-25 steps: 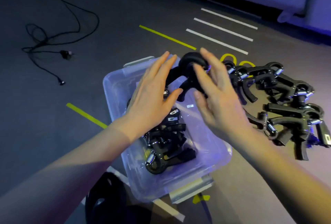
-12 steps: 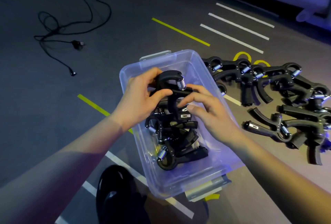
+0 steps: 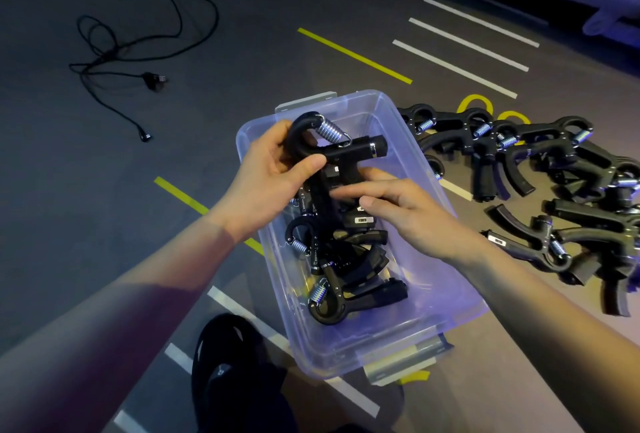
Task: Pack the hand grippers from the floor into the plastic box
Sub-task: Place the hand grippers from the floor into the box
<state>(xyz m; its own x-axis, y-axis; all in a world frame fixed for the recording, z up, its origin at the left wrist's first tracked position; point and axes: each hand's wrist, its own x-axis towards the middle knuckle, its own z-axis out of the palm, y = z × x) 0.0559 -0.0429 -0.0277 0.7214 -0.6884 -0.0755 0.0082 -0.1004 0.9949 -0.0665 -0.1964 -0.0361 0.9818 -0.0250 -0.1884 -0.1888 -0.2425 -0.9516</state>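
Observation:
A clear plastic box (image 3: 460,297) stands on the dark floor with several black hand grippers (image 3: 346,266) inside. Over its far half, my left hand (image 3: 273,180) grips a black hand gripper (image 3: 332,145) with a silver spring, thumb curled over its body. My right hand (image 3: 408,211) holds the lower handle of the same gripper with its fingers, inside the box. Several more hand grippers (image 3: 554,190) lie in a pile on the floor to the right of the box.
A tangled black cable (image 3: 114,62) lies on the floor at the far left. Yellow and white tape lines (image 3: 460,48) mark the floor around the box. A dark knee or shoe (image 3: 235,373) shows at the bottom, near the box's front-left corner.
Both hands have brought the gripper from above the box's far edge down into the box; the left hand has closed around its looped end and the right fingers have shifted onto its handle.

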